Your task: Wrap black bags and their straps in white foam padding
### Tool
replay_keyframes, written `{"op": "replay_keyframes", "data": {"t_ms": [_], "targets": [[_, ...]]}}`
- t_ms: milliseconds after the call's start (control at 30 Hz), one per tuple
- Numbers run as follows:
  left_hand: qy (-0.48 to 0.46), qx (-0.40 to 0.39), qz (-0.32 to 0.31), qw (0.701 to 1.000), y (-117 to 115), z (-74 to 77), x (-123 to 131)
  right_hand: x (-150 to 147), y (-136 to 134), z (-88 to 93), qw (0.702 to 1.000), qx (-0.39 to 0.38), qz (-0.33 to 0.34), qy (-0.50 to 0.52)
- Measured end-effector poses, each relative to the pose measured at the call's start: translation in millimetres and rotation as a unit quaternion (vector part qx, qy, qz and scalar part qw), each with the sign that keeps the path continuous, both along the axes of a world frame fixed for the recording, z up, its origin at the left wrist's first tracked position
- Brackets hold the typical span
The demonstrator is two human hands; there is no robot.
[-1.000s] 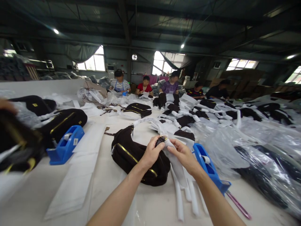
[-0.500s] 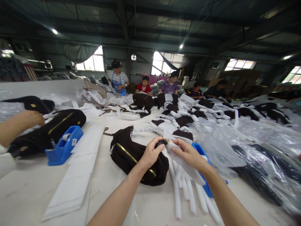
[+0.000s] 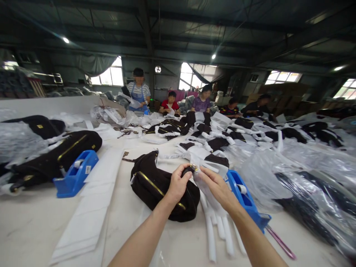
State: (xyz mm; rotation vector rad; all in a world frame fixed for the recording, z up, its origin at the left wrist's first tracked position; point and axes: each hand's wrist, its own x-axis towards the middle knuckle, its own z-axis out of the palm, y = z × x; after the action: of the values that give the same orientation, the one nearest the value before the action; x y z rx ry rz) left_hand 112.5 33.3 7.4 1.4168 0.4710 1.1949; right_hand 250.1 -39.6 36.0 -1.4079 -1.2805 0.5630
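Observation:
A black bag [image 3: 150, 185] with a gold zipper lies on the table in front of me. My left hand [image 3: 179, 183] is closed on the bag's strap end, close to a gold ring [image 3: 193, 168]. Pinched in my right hand [image 3: 215, 183] is a thin white foam sheet [image 3: 207, 191], which hangs down from beside the ring. Several white foam tubes [image 3: 213, 226] lie beneath the sheet and my right forearm. Just right of that hand stands a blue tape dispenser [image 3: 244, 196].
A stack of white foam sheets [image 3: 91, 207] and a second blue tape dispenser [image 3: 76, 174] lie to the left, beside another black bag [image 3: 69, 152]. Pink scissors or tweezers [image 3: 280, 241] and plastic-wrapped bags [image 3: 311, 207] are at right. Several co-workers sit or stand across the table.
My right hand has shifted slightly left and down with the foam sheet, closer to the ring. The co-worker's arm at far left has left the view. A dark bag across the table has been lowered.

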Motion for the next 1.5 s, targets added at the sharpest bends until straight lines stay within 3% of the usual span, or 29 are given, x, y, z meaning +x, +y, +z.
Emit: {"op": "replay_keyframes", "data": {"t_ms": [100, 133, 267, 333, 467, 533, 633, 733, 833, 1000, 1067, 1167, 1300, 1400, 1500], "targets": [[0.011, 0.021, -0.005, 1.000, -2, 0.3, 1, 7, 8, 12.8, 0.994, -0.040, -0.042, 0.097], [0.015, 0.027, -0.009, 0.999, -2, 1.0, 1, 10, 12, 16.4, 0.991, -0.055, -0.029, 0.122], [0.010, 0.033, -0.010, 0.999, -3, 4.2, 0, 18, 25, 23.9, 0.965, -0.110, 0.149, 0.185], [0.008, 0.029, -0.003, 1.000, -3, 5.1, 0, 15, 30, 22.8, 0.962, -0.093, 0.184, 0.178], [0.022, 0.053, 0.037, 0.998, -9, 4.6, 0, -3, 39, 16.4, 0.985, 0.032, 0.106, 0.129], [0.040, 0.089, 0.077, 0.992, -14, 4.5, 1, -14, 43, 16.5, 0.984, 0.063, 0.066, 0.154], [0.055, 0.140, 0.114, 0.982, -19, 7.7, 1, -26, 44, 23.4, 0.975, 0.056, 0.054, 0.208], [0.041, 0.111, 0.067, 0.991, -17, 16.6, -4, -26, 37, 33.3, 0.972, 0.057, 0.059, 0.219], [0.033, 0.068, 0.026, 0.997, -14, 26.3, -10, -15, 29, 41.1, 0.986, 0.062, 0.062, 0.144], [0.026, 0.160, 0.140, 0.977, -23, 32.1, -10, -3, 20, 45.8, 0.995, 0.089, 0.041, 0.009], [0.024, 0.198, 0.166, 0.966, -28, 32.6, -9, -6, 18, 43.6, 0.994, 0.106, 0.028, 0.030], [0.027, 0.233, 0.156, 0.959, -33, 35.7, -12, -14, 14, 36.7, 0.984, 0.126, 0.019, 0.124], [0.034, 0.137, 0.069, 0.988, -34, 45.4, -18, -14, 9, 28.3, 0.969, 0.122, 0.024, 0.214], [0.043, 0.041, 0.020, 0.998, -31, 55.6, -22, -9, 4, 29.1, 0.976, 0.104, 0.011, 0.193], [0.048, 0.008, -0.005, 0.999, -27, 66.3, -22, -7, -2, 36.0, 0.979, 0.097, 0.016, 0.177]]}}
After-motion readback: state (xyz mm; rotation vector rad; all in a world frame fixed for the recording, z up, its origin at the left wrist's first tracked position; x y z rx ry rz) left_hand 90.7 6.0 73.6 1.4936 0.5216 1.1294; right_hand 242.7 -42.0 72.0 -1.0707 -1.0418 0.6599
